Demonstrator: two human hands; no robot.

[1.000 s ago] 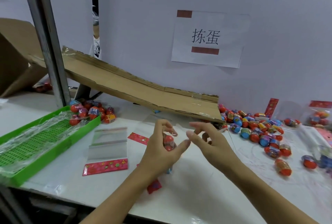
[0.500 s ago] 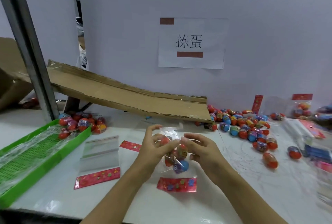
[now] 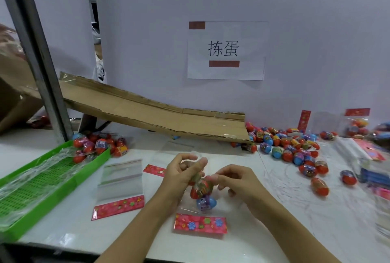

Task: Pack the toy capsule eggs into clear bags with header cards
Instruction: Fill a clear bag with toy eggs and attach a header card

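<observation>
A clear bag (image 3: 201,194) hangs upside down at table centre, its red flowered header card (image 3: 200,223) lying on the white table (image 3: 295,210). Inside it are red capsule eggs and a blue one (image 3: 206,201). My left hand (image 3: 181,173) pinches the bag's upper end, fingers curled around it. My right hand (image 3: 234,180) pinches the same end from the right side. A pile of loose red and blue capsule eggs (image 3: 289,146) lies to the right. An empty clear bag with a red header card (image 3: 120,180) lies flat to the left.
A cardboard ramp (image 3: 152,112) slopes down from the left to the egg pile. A green tray (image 3: 42,184) lined with plastic sits at left, with packed eggs (image 3: 99,144) behind it. A metal post (image 3: 35,51) stands at left. Filled bags (image 3: 356,125) and a stack of bags (image 3: 358,153) are at right.
The view swung down and left. Both hands came together on the bag of eggs and lowered it, so its header card rests on the table.
</observation>
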